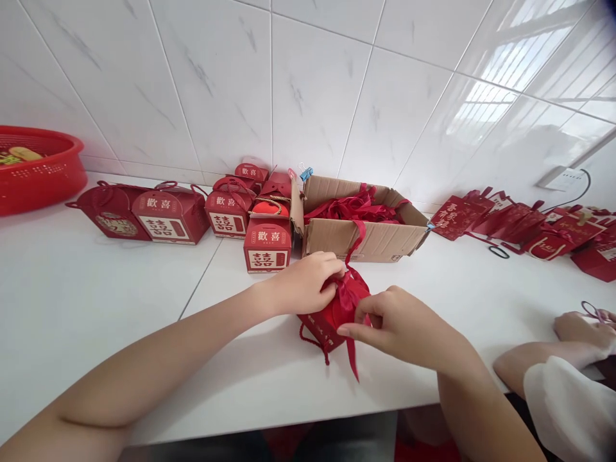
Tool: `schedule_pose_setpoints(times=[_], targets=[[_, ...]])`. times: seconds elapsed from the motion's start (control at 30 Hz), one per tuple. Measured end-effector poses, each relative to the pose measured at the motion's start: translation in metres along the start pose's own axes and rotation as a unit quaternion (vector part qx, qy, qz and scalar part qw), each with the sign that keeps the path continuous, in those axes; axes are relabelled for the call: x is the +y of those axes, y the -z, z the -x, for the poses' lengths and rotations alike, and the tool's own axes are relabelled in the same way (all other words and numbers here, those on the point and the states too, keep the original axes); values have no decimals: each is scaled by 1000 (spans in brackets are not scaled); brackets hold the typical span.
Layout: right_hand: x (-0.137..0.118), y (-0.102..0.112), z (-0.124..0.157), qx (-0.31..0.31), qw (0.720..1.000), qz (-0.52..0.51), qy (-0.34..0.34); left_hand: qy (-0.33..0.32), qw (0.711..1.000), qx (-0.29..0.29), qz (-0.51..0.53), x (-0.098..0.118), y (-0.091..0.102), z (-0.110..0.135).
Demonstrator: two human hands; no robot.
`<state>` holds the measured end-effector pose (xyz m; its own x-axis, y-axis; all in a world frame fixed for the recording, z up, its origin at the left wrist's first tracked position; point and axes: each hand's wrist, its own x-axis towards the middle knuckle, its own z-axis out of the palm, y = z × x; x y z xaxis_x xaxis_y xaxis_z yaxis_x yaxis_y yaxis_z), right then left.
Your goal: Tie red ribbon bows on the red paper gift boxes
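The red gift box (317, 328) rests on the white table (216, 398), close before the person and turned at an angle; it lies between the two hands, which seems to let both reach its top without stretching. On this top there is a bow of red satin ribbon (347, 296); the left hand (315, 280) comes from the side with its fingers curled and closed on the ribbon, apparently so that the bow does not slip; the right hand (397, 321) is at the other side, with thumb and forefinger bent around the ribbon, but whether they pinch it I cannot tell; one ribbon tail hangs down in front of the box, beside the dark cord handle (312, 341).

Just behind stands an open cardboard carton (353, 244), filled with tangled ribbons (353, 206); it is probably set there for easy reach, and one strand falls over its front wall towards the box; a blue binder clip (306, 173) sits at its corner, perhaps for holding the flap.

Double-happiness boxes (268, 250) stand to the left, in a group against the wall, maybe for leaving the working place free; at the far right, a co-worker's hand (580, 327) is over the table edge.
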<state>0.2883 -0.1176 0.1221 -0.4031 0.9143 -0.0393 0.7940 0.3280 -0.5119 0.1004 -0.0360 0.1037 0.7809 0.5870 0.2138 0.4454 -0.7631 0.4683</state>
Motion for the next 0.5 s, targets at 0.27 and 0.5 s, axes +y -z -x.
schedule_pose_setpoints(times=[0.27,0.5], targets=[[2,-6,-2,-100,969,-221,-42,-7,1000,12,11,-1,0,-1],[39,5,-20,92,987,-95,89,-29,1000,0,6,-3,1,-1]])
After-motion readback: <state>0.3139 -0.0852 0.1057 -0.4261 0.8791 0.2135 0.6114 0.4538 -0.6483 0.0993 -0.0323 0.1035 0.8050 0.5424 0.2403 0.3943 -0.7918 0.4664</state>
